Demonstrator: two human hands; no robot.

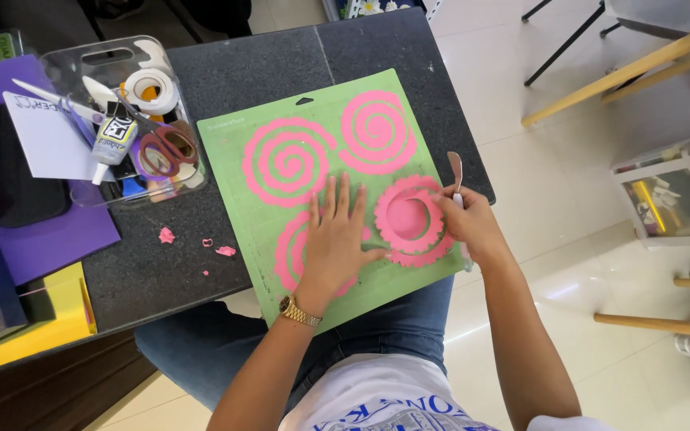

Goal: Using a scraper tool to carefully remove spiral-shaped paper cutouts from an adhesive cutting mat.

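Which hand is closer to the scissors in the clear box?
Left. The left hand lies flat on the green mat, right of the scissors. The right hand, with a small tool, is further right, at the mat's edge.

I am sitting at a craft table in a tiled room: a green cutting mat with pink paper spirals, a clear caddy of glue, tape and scissors, and coloured card stacked beside me.

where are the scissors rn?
In the head view, the scissors lie in the clear plastic bin at upper left, beside the glue bottle and tape roll, left of the green mat.
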